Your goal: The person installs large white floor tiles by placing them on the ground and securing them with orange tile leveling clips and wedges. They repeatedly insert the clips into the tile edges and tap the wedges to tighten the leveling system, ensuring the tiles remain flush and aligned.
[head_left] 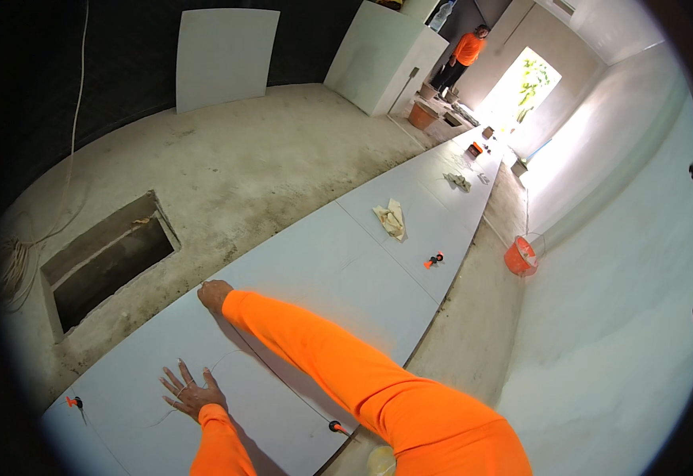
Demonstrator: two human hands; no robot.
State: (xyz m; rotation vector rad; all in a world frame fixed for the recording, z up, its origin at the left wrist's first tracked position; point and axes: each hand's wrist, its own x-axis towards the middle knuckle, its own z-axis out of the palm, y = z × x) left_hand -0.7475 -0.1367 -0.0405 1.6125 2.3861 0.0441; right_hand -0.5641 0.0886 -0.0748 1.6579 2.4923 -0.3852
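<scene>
1. The left hand point(193, 393) lies palm down with fingers spread on a pale tile point(259, 401); it grasps nothing.
2. The right hand point(216, 296) is curled at the far end of the seam, by the tile row's outer edge. Whether it pinches anything cannot be told, since the fingertips are hidden.
3. The pale tile lies flat along the seam, beside the neighbouring tile point(322, 274). If the left hand bore down unevenly, one edge might sink and leave a lip; if the right hand pushed or pulled at its end, the gap could widen there.
4. A black-and-orange clip point(336, 427) sits at the seam's near end, and an outer clip point(75, 402) stands near the left edge. A knock from the right sleeve point(314, 341) or a knee could loosen the near one.
5. Farther along the row lie a third clip point(434, 259) and a crumpled cloth point(391, 219). Grit caught in the cloth might scratch the surface if dragged.
6. Left of the row, a rectangular pit point(112, 262) opens in the concrete floor point(243, 151); a misplaced foot or a dropped part could end up in it.
7. An orange bucket point(521, 256) stands by the right wall, well apart from both hands.
</scene>
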